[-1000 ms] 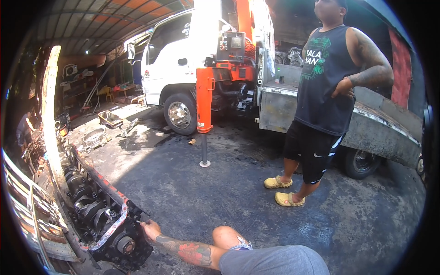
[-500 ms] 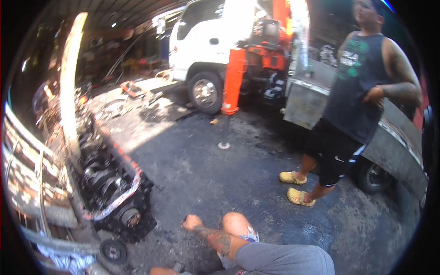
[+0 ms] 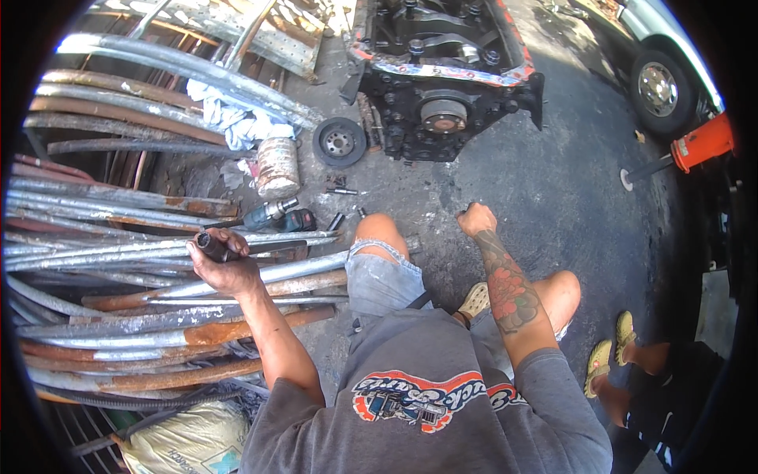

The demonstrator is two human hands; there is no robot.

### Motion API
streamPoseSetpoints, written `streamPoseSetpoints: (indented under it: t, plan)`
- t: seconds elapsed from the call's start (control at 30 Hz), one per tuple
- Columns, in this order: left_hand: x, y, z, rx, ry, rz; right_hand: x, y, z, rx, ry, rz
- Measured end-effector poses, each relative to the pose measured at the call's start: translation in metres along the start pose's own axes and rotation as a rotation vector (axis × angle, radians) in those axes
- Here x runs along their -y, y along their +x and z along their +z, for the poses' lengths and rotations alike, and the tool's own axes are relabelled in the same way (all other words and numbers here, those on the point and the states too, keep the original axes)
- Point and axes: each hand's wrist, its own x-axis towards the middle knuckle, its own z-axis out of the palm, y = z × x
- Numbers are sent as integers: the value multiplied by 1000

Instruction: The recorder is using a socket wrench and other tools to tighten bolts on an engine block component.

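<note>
Metal pipes (image 3: 158,316): dull grey, patched with rough orange rust. Engine block (image 3: 446,87): black cast metal, greasy, its rim edged in chipped red paint. Pulley (image 3: 339,142): dark matt metal. Rag (image 3: 237,122): white cloth, crumpled. Ground (image 3: 568,197): rough, oil-stained concrete. Sack (image 3: 189,442): woven plastic (slightly glossy). Power tool (image 3: 276,215): teal plastic, scuffed.

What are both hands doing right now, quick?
Left hand: closed around a dark cylindrical tool, over the metal pipes.
Right hand: resting on the ground, fingers curled, holding nothing visible.
</note>
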Motion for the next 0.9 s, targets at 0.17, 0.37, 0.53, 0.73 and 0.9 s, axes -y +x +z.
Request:
streamPoseSetpoints:
  t: [0.17, 0.37, 0.53, 0.73, 0.9]
  plan:
    - [-18, -3, -27, 180, -90, 30, 75, -19, -15, 164, 432, -175]
    - [-18, -12, 6, 245, -120, 107, 81, -24, -22, 131, 468, -446]
    - [-10, -24, 54, 486, -257, 80, 68, -57, -67, 252, 381, -552]
    - [37, -56, 127, 573, -514, -379, 44, -85, -45, 39, 216, -848]
    - [106, -102, 197, 537, -537, -815, -15, -106, -16, 181, 451, -312]
